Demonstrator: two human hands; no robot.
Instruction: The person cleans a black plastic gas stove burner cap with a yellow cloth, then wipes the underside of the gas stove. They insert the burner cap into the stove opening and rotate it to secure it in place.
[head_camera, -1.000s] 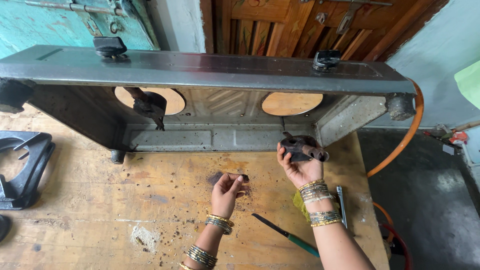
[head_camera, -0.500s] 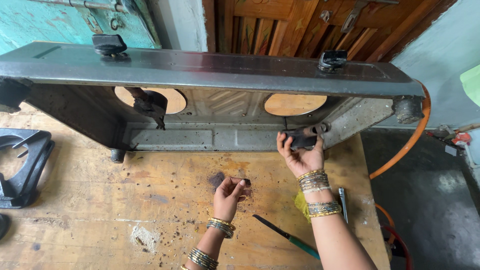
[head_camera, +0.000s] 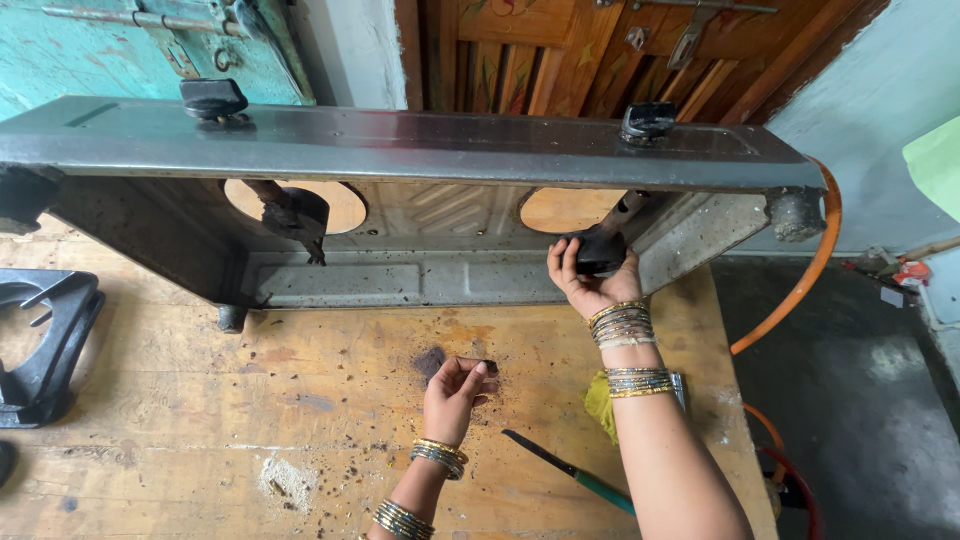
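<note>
My right hand (head_camera: 592, 280) grips a black burner part (head_camera: 600, 250) inside the upturned stove body (head_camera: 400, 150). My left hand (head_camera: 452, 390), fingers curled, pinches a small dark piece (head_camera: 489, 366) above the wooden desk (head_camera: 200, 420). Green-handled screwdriver (head_camera: 575, 472) lies beside my right forearm.

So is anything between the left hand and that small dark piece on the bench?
Nothing visible. The left hand already pinches the small dark piece at its fingertips above the wooden workbench. The screwdriver lies apart, nearer the person.
</note>
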